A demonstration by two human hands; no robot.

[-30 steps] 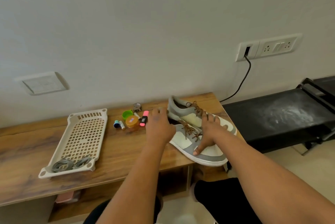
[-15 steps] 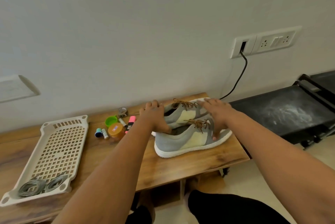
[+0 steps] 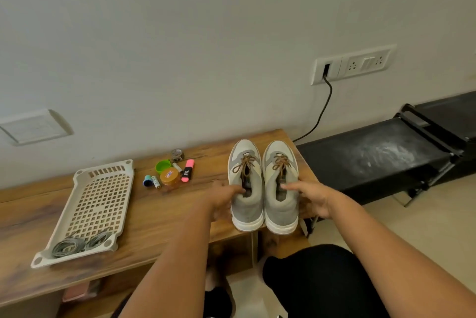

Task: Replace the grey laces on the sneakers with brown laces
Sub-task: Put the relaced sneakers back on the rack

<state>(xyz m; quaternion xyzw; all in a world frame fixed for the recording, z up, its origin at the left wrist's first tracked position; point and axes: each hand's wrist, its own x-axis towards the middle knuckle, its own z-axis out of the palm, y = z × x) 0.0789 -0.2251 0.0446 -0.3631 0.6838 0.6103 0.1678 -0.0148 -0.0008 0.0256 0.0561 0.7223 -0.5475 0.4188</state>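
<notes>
Matt cloth sneakers (image 3: pixel 262 189) on grainy wood table (image 3: pixel 159 214); plastic tray (image 3: pixel 77 181).

No words can be read here. The round orange-brown jar lid (image 3: pixel 169 176) has a small red and blue label, and the pink marker pen (image 3: pixel 187 170) has a black band with print, but both are too tiny.
</notes>
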